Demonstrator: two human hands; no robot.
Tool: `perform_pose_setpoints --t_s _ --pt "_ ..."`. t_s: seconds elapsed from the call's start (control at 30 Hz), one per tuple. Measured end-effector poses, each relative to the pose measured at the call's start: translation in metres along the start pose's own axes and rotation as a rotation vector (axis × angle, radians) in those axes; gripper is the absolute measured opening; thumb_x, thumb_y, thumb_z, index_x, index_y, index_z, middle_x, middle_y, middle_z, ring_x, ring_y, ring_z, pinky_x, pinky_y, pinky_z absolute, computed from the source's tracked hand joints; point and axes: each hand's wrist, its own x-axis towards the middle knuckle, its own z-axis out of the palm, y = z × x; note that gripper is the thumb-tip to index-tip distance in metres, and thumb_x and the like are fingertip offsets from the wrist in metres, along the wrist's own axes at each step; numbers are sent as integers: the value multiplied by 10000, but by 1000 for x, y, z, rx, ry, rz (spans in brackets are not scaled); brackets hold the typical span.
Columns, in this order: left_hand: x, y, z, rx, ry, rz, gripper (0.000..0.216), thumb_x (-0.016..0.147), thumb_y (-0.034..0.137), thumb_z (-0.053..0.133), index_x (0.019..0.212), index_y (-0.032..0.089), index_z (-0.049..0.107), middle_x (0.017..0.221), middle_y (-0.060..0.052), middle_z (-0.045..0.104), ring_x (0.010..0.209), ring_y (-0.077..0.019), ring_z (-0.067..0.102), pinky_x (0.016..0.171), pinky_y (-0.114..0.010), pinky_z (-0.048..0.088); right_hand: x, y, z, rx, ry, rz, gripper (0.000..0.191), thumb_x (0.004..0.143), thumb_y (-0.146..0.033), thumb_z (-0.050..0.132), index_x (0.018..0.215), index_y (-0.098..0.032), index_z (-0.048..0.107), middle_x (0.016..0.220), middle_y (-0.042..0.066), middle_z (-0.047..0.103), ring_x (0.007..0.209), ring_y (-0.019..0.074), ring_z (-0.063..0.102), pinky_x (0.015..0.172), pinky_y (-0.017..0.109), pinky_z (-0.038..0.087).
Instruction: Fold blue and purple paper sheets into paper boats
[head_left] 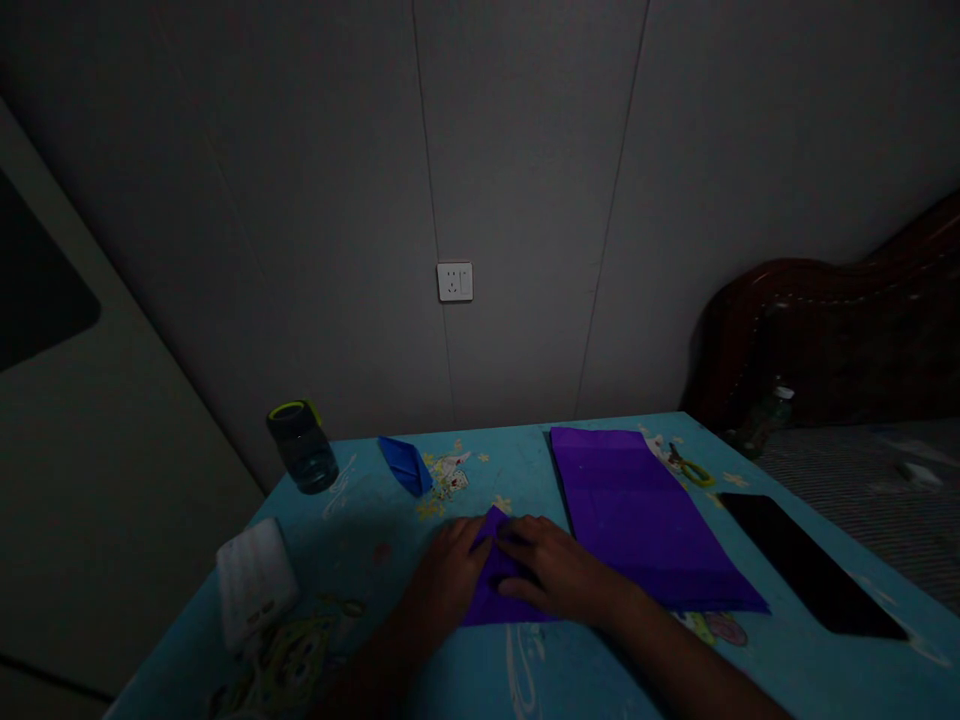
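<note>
A small purple paper piece (491,585), partly folded to a point at its far end, lies on the blue table (375,500). My left hand (446,580) rests flat on its left side with fingers stretched out. My right hand (559,570) presses on its right side, fingers laid flat over the paper. Both hands touch the paper near its tip. To the right lies a stack of larger purple sheets (637,510). A folded blue paper boat (405,462) sits further back.
A dark jar with a green lid (301,445) stands at the back left. A white power bank (253,580) lies at the left. A black phone (810,560) lies at the right, scissors (691,468) behind the sheets. A bed headboard (825,330) rises beyond the table.
</note>
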Motion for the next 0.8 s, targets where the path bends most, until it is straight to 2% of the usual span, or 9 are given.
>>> perform_pose_setpoints --t_s 0.1,0.17,0.27,0.37,0.47,0.57,0.7,0.8 --pt "-7 8 -12 7 -63 85 269 907 172 532 1149 145 645 1140 -110 672 1062 -264 594 991 -428 453 -1 0 -6 80 -38 -8 484 929 -524 518 1220 -158 645 1113 146 674 1047 273 614 942 411 465" --pt "-11 8 -20 -50 -69 124 266 911 259 553 1153 189 638 1135 -75 674 1064 -249 589 989 -419 450 -3 0 -12 150 -73 -13 492 915 -536 540 1249 -188 637 1191 138 669 1109 275 608 981 411 447" --pt "-16 3 -27 -125 -88 160 324 887 388 588 1176 251 633 1190 -53 669 1099 -256 581 987 -428 447 -8 -1 -22 229 -171 20 573 838 -563 636 1289 -208 621 1352 136 596 1234 303 554 1044 422 419" --pt "-18 -1 -30 -153 -113 143 442 835 488 624 1203 244 629 1211 -77 667 1117 -292 584 989 -469 441 -12 -2 -28 246 -264 93 656 766 -519 728 1328 -210 593 1474 137 479 1325 325 474 1091 436 387" --pt "-18 0 -32 -161 -155 129 523 805 512 646 1233 213 618 1253 -108 650 1154 -317 571 1009 -487 426 -13 -3 -28 217 -291 141 598 762 -410 756 1316 -242 605 1491 105 463 1335 308 468 1102 430 383" --pt "-18 2 -31 -154 -195 102 490 839 453 631 1253 194 606 1293 -118 629 1184 -311 558 1022 -459 427 -13 -3 -27 180 -282 147 524 814 -355 706 1314 -234 608 1469 101 494 1321 288 485 1106 417 379" --pt "-19 3 -28 -156 -203 86 454 851 433 627 1243 203 606 1312 -111 613 1209 -303 539 1028 -449 425 -12 -5 -27 168 -297 140 678 728 -399 783 1348 -215 577 1483 117 472 1338 312 459 1120 426 362" --pt "-19 2 -27 -169 -190 117 527 813 519 648 1234 206 606 1310 -115 610 1213 -312 532 1026 -465 428 -13 -7 -28 146 -292 148 645 750 -339 755 1355 -218 569 1493 114 459 1330 305 470 1116 421 369"
